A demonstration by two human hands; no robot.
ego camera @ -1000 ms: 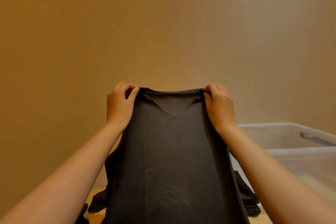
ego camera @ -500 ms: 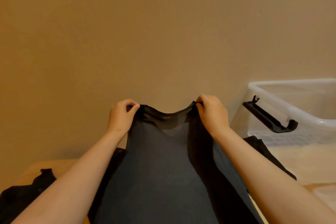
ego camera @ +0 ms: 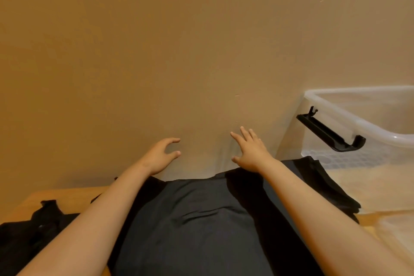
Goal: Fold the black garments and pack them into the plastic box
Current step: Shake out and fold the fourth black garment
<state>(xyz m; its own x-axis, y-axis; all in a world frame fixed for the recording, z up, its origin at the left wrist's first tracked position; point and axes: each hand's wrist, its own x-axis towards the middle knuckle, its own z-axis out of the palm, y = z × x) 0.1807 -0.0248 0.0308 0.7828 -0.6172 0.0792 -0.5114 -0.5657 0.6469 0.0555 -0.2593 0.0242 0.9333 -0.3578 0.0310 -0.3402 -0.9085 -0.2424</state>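
Head view, the only one. Garment [ego camera: 197, 226], black, lies spread along the middle of the table [ego camera: 67, 197]. Its far edge is at the table's far edge against the wall [ego camera: 179, 51], and its near part runs out of frame. One shallow crease [ego camera: 201, 215] crosses its middle. A darker strip down its right side may be a turned-over layer; this cannot be confirmed.

Left hand [ego camera: 160, 154]: above the garment's far edge, fingers loosely curved, thumb apart from them, holding nothing. Right hand [ego camera: 251, 152]: at like height, fingers straight and spread, holding nothing. Neither appears to touch the cloth.

Handling, as judged: the cloth looks thin, soft and light. It should hang limp, keep no shape unsupported and slide readily on the wood. The best hold is probably a pinch at both far corners, or along one side edge with both hands together, so the fold falls straight. No fragility is expected.

Surface and room: pale wood table set hard against a plain tan wall. Second black garment [ego camera: 26, 231] lies crumpled at the near left edge. More black cloth [ego camera: 324, 186] lies toward the right edge, close by the box [ego camera: 358, 90]; contact cannot be told. The box is clear plastic, open, at the far right corner, with a black latch [ego camera: 329, 132] hanging out from its rim. No garment shows in the part seen.
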